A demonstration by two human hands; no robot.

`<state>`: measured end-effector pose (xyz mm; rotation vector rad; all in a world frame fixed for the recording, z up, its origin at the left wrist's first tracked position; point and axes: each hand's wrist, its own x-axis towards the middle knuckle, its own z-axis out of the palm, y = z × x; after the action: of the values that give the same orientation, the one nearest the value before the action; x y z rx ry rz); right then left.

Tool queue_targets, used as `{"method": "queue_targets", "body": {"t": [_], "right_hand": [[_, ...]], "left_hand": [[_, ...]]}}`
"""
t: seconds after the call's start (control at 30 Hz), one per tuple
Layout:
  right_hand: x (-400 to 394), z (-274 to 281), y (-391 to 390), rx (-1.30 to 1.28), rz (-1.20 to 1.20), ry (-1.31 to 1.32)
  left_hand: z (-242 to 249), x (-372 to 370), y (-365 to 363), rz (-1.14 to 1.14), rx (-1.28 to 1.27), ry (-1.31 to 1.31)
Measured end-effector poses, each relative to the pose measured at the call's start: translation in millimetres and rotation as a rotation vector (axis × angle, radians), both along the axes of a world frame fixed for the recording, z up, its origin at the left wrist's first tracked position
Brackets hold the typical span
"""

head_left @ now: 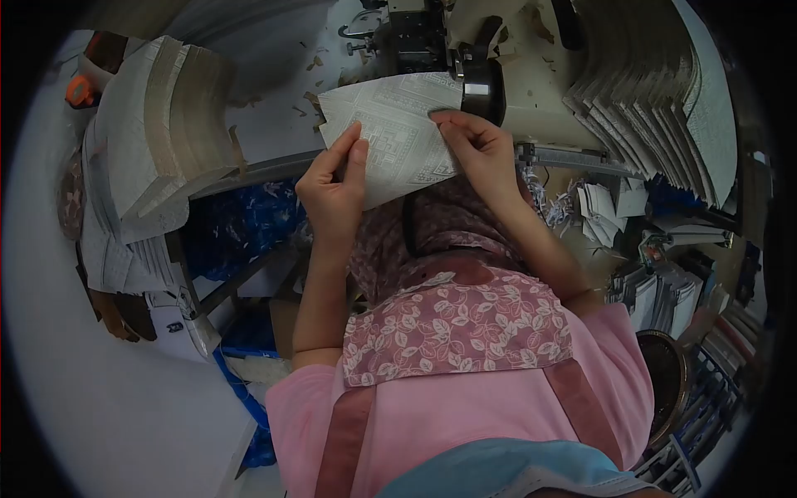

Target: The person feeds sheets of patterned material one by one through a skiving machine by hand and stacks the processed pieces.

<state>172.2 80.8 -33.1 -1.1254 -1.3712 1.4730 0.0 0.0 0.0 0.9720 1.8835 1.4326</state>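
Observation:
A pale grey embossed sheet piece (390, 153) is held up in front of my body; whether it is leather or another material I cannot make out. My left hand (336, 174) pinches its left side between thumb and fingers. On the right side, my right hand (481, 158) grips the upper part, with thumb and fingertips closed on it. Just behind the piece stands a dark bench machine (411, 41) with a rounded black part (484, 90), which the sheet's top right corner meets or overlaps.
A tall curved stack of pale pieces (187, 116) stands at the left, a fanned stack (647, 91) at the right. Scraps litter the worktable (282, 100). An orange object (80, 91) sits far left. Below the table edge are blue plastic (241, 228) and more bundled pieces (664, 290).

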Motion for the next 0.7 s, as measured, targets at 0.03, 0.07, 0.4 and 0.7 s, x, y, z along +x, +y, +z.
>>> {"method": "queue_targets", "body": {"t": [0.03,0.07,0.4,0.7], "right_hand": [[-0.1,0.7,-0.3,0.001,0.001,-0.007],[-0.5,1.7,-0.2,0.002,0.003,-0.014],[1.8,1.7,1.6,-0.009,-0.017,-0.002],[11.3,11.1,0.1,-0.022,-0.026,-0.009]], "left_hand": [[0.5,-0.6,-0.1,-0.003,0.002,0.0],[1.1,-1.1,0.1,-0.005,0.005,0.0],[-3.7,1.7,1.2,-0.01,0.046,0.021],[-4.7,9.0,2.8,-0.047,0.059,0.046]]}}
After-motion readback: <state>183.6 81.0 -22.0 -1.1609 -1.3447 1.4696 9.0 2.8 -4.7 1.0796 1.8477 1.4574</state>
